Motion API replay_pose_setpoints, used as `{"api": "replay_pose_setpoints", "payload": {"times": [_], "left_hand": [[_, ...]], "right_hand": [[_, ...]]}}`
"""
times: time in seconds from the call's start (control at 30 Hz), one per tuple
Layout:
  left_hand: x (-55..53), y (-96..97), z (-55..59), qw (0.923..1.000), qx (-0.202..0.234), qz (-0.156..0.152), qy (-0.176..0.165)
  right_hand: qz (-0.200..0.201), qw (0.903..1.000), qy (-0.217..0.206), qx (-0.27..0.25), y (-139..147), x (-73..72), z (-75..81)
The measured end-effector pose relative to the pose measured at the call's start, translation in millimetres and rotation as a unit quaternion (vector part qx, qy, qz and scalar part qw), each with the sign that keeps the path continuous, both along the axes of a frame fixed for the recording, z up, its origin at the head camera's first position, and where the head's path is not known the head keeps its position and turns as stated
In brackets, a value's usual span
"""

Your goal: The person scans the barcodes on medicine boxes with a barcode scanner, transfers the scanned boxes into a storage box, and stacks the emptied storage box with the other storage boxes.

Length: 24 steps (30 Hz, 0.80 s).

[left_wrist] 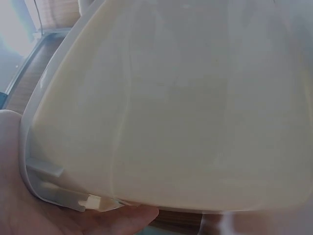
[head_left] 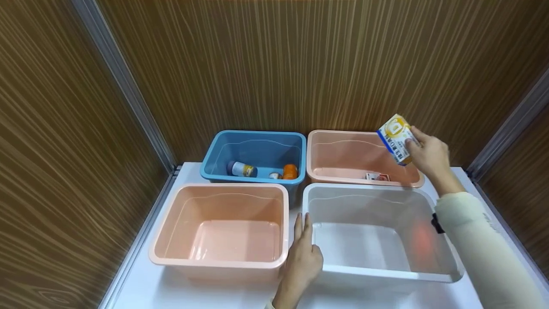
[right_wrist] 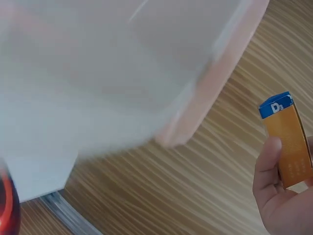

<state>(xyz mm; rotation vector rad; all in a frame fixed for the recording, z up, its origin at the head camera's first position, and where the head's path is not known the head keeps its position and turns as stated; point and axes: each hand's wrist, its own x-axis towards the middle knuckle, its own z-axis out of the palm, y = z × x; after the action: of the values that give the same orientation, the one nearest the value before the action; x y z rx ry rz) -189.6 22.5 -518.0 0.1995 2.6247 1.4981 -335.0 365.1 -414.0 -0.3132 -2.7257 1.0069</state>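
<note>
My right hand (head_left: 429, 156) pinches a small carton (head_left: 396, 139), white and yellow on its front with a blue edge, above the back right pink bin (head_left: 364, 136). In the right wrist view, the thumb presses the orange side of this carton (right_wrist: 288, 142), whose blue end reads "D3". My left hand (head_left: 300, 259) lies at the near left corner of the white bin (head_left: 386, 277), its fingers stretched forward along the gap beside the front left pink bin (head_left: 223, 264). In the left wrist view, the hand (left_wrist: 98, 220) touches the corner of the white bin's rim (left_wrist: 36, 107).
A blue bin (head_left: 257, 134) at the back left holds a white bottle (head_left: 242, 169) with a dark cap and an orange bottle (head_left: 290, 171). A small box (head_left: 377, 177) lies inside the back right pink bin. Wood-grain panels (head_left: 274, 64) enclose the white table (head_left: 141, 279).
</note>
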Motion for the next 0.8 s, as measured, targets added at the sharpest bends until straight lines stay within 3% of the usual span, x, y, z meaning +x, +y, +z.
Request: {"api": "replay_pose_setpoints", "payload": {"times": [0.07,0.3,0.57,0.8], "left_hand": [[-0.2,0.4,0.3,1.0,0.004,-0.001,-0.004],[1.8,0.5,-3.1,0.9993,0.007,0.0,0.036],[1.8,1.4,-3.2,0.9995,0.011,-0.003,0.029],[-0.3,-0.7,-1.3,0.9999,-0.001,-0.005,0.012]], "right_hand": [[0.001,0.9999,-0.012,-0.001,-3,-6.1,-5.5],[-0.001,0.9989,-0.045,0.015,-3,-17.9,-22.5],[-0.018,0.9937,-0.11,-0.003,3,-17.9,-37.2],[-0.009,0.9937,-0.111,0.01,1,-19.3,-39.1]]}}
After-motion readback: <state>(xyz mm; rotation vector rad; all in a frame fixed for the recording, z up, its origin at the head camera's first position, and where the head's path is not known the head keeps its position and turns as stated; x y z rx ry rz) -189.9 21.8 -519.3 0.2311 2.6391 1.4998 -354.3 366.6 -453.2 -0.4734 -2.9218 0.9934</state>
